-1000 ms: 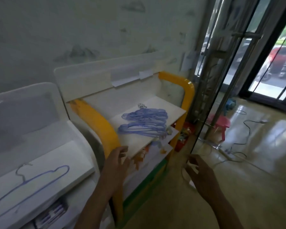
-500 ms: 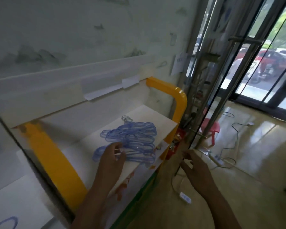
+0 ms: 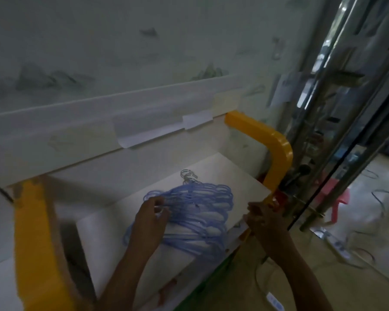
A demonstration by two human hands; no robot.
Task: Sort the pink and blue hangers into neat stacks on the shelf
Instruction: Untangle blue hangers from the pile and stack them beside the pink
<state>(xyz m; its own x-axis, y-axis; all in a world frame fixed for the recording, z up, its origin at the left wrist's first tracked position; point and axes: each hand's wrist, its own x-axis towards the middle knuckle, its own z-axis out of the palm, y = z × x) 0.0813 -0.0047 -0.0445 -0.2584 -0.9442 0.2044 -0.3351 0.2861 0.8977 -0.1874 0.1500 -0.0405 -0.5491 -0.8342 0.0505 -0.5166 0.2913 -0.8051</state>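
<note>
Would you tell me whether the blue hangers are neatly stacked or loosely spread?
Loosely spread: the blue hangers lie fanned and overlapping on the shelf, their outlines offset rather than aligned, though the hooks bunch together.

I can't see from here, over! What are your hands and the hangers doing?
Left hand on the blue hangers, fingers curled at their left end. Right hand at the shelf front edge. No pink hangers in view. Nothing blocking.
</note>
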